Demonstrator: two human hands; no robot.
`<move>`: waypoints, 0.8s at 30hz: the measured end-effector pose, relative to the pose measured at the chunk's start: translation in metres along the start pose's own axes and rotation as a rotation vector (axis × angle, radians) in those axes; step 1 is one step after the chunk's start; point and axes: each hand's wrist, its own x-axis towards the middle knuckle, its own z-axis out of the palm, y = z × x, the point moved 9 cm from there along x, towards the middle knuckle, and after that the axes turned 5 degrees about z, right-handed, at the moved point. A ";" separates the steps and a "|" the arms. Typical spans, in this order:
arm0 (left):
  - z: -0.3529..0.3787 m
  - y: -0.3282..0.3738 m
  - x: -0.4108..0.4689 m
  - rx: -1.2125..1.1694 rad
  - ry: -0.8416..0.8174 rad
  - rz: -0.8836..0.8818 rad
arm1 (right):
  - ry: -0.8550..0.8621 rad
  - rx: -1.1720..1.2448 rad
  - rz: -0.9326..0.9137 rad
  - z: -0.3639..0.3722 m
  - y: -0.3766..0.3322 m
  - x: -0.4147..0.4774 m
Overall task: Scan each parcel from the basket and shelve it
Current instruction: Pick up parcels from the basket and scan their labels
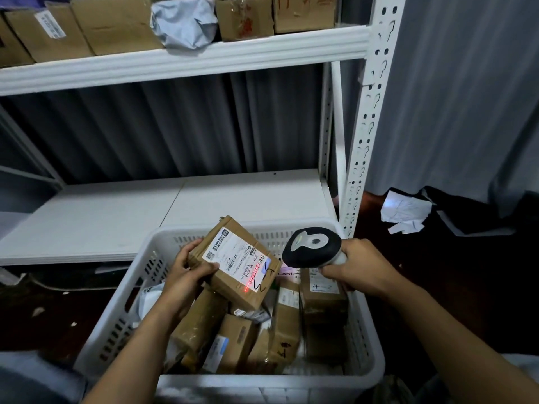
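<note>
Parcel (237, 265) under the beam: your left hand (186, 275) grips the brown cardboard box at its left end, thumb laid on the labelled face and fingers curled round the far edge. You hold it tilted, just above the white basket (376, 345) and clear of the load inside.

Your right hand (358, 266) is wrapped round the grip of the scanner (312, 246), whose black-and-grey head points left at the box from just beside it. A red scan line (256, 275) falls across the barcode at the near right end of the white label (224, 252), next to a handwritten black mark (264, 278).

Below your hands, the other parcels (285, 325) fill the basket, brown cartons packed against one another, several standing on edge, some bearing labels of their own.

Behind the basket runs the white lower shelf (145, 217). The upper shelf (175, 59) carries a row of cardboard boxes (113, 21) and a crumpled grey mailer bag (183, 21). A perforated white upright (370, 112) rises at the basket's far right corner. Crumpled white paper (405, 211) lies on dark material to the right, well apart from the basket.
</note>
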 end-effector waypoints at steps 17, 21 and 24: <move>0.013 0.053 -0.039 -0.203 0.062 -0.041 | 0.159 0.533 0.015 0.012 -0.031 -0.033; 0.022 0.093 -0.051 -0.252 -0.021 -0.015 | 0.214 0.693 -0.033 0.006 -0.071 -0.044; 0.022 0.122 -0.057 -0.263 -0.085 0.022 | 0.275 0.759 -0.094 -0.003 -0.109 -0.049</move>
